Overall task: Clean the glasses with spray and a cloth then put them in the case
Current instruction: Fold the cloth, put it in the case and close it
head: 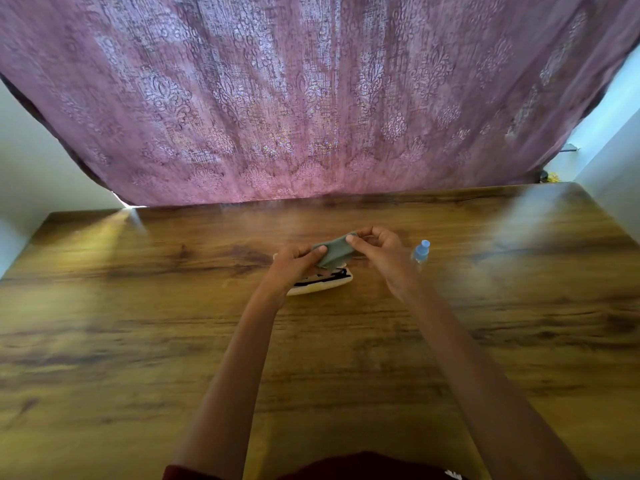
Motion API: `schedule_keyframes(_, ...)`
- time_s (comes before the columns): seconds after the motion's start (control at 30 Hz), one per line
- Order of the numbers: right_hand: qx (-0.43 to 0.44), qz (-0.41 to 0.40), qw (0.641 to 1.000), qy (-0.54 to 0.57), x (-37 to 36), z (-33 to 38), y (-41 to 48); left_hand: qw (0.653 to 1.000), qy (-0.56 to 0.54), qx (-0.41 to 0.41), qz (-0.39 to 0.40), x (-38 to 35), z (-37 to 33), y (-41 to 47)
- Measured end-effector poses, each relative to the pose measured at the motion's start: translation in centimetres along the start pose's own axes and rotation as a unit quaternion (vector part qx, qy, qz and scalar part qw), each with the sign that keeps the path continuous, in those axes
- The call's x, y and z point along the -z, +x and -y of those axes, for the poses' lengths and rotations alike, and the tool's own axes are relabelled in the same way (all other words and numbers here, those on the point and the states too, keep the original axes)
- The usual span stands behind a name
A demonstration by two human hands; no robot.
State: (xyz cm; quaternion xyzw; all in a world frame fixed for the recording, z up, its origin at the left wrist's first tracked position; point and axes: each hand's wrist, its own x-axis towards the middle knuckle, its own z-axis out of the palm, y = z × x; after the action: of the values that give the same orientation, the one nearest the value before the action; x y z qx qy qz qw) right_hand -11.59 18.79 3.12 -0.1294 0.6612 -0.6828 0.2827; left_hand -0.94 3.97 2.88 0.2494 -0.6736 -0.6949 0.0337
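Both my hands hold a grey-green cloth [334,251] above the middle of the wooden table [138,306]. My left hand [294,265] pinches its left end and my right hand [377,247] pinches its right end. Directly under the cloth lies an open cream-coloured case [322,287] with the dark-framed glasses [323,277] lying in it, partly hidden by my left hand. A small clear spray bottle with a blue cap [420,252] stands just right of my right hand.
A purple patterned curtain [311,98] hangs along the table's far edge. White walls flank the table on both sides. Bright patches of light fall on the far left and far right of the tabletop.
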Motion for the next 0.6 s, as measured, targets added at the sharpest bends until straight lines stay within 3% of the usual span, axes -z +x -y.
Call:
schedule_keyframes(0.23,-0.017,-0.004,0.999,-0.029,-2.5,-1.2,0.6,0.97,0.157,-0.01,-0.187,1.2,1.3,0.5)
schedule_keyframes(0.37,-0.041,-0.009,0.997,-0.07,-3.5,-2.0,1.0,0.946,0.239,0.002,-0.22,1.7,2.0,0.4)
schedule_keyframes(0.5,-0.042,-0.025,0.995,-0.091,-3.7,-3.1,1.1,0.947,0.229,0.018,-0.224,1.6,2.9,0.1)
schedule_keyframes(0.6,-0.051,-0.017,0.994,-0.091,-3.2,-3.6,1.1,0.939,0.201,0.011,-0.28,1.9,3.4,-0.1)
